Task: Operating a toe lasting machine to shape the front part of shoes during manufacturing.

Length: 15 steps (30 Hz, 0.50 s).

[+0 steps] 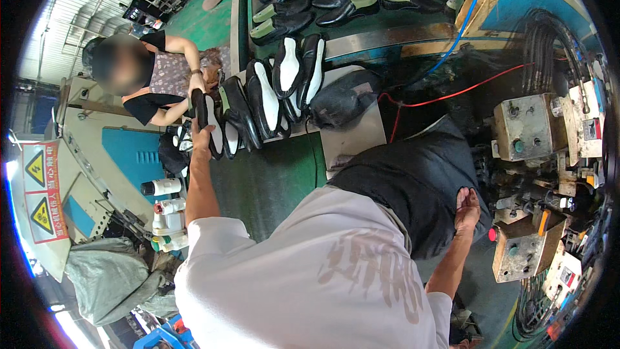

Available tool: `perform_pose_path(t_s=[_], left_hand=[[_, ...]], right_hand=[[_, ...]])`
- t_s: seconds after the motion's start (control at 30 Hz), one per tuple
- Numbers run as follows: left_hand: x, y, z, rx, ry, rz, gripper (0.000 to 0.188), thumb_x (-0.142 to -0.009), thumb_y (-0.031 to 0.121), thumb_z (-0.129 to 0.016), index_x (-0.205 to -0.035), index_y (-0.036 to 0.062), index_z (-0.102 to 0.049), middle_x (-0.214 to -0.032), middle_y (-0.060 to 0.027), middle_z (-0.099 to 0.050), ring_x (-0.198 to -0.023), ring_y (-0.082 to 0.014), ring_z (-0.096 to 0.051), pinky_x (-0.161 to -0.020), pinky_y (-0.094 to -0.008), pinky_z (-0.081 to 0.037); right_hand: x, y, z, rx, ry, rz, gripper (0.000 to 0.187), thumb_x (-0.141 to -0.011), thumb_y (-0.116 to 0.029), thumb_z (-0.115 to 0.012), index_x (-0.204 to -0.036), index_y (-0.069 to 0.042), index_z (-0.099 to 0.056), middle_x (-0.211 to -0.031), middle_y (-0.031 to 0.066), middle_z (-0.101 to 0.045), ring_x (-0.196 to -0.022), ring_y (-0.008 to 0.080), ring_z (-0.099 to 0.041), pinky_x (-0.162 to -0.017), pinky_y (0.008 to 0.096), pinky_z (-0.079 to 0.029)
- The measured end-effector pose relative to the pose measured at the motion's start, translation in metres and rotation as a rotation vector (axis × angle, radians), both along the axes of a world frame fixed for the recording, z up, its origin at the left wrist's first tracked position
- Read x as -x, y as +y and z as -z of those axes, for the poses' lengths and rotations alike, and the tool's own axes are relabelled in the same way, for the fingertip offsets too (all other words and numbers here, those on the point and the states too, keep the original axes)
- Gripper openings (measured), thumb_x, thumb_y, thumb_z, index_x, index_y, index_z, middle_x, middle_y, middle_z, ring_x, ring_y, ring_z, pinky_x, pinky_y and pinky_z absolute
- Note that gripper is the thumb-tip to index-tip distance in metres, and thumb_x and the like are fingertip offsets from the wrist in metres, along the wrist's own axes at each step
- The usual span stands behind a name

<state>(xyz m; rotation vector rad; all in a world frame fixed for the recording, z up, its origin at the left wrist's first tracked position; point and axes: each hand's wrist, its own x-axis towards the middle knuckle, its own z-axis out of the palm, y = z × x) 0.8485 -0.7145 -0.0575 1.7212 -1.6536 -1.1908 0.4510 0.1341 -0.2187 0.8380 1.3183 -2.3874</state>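
My left arm stretches out to the far left, and my left hand point(202, 137) grips the lower part of a black shoe point(212, 123) with a white sole. A co-worker's hands point(196, 84) are at the upper end of the same shoe. Beside it, more black shoes with white soles point(264, 94) and a black shoe with a green insole point(239, 113) lie close together on a bench. My right hand point(467, 209) hangs beside my dark trousers, palm showing, fingers loosely curled and apart, with nothing in it.
Rows of black shoes with green insoles point(349, 10) fill a rack at the back. Bottles point(169, 221) stand left of my arm. Machine control boxes point(526, 130) with buttons are at the right. A black cloth bundle point(345, 100) rests on the bench end; a red cable point(445, 95) crosses behind.
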Motion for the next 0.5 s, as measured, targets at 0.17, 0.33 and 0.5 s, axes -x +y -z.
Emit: perform_pose_path(t_s=[0.17,0.33,0.5], left_hand=[[-0.025,-0.037,0.034,-0.014,-0.053,0.240,0.090,-0.080,0.005,-0.076,-0.164,0.0102,-0.045,-0.138,-0.0127,-0.067,-0.121,-0.0293,-0.064,-0.102,-0.0433,-0.051],[-0.057,-0.108,0.058,0.353,-0.391,0.557,0.099,-0.074,0.007,-0.079,-0.165,0.0058,-0.041,-0.142,-0.0147,-0.062,-0.131,-0.0321,-0.059,-0.111,-0.0410,-0.047],[-0.062,-0.073,0.092,0.257,-0.595,0.491,0.089,-0.088,0.011,-0.073,-0.169,0.0149,-0.036,-0.132,-0.0275,-0.068,-0.123,-0.0450,-0.065,-0.098,-0.0520,-0.055]], right_hand=[[-0.005,0.005,-0.013,-0.017,0.035,0.013,0.044,-0.110,-0.014,-0.060,-0.148,0.006,-0.052,-0.142,0.0234,-0.065,-0.129,0.0358,-0.067,-0.117,0.0471,-0.054],[-0.016,-0.012,0.001,-0.084,0.030,0.028,0.042,-0.111,-0.013,-0.060,-0.147,0.008,-0.054,-0.137,0.0258,-0.066,-0.125,0.0380,-0.069,-0.115,0.0486,-0.056],[-0.018,-0.024,-0.019,-0.085,0.095,0.069,0.037,-0.111,-0.009,-0.058,-0.143,0.009,-0.056,-0.127,0.0224,-0.071,-0.115,0.0364,-0.073,-0.109,0.0498,-0.060]])
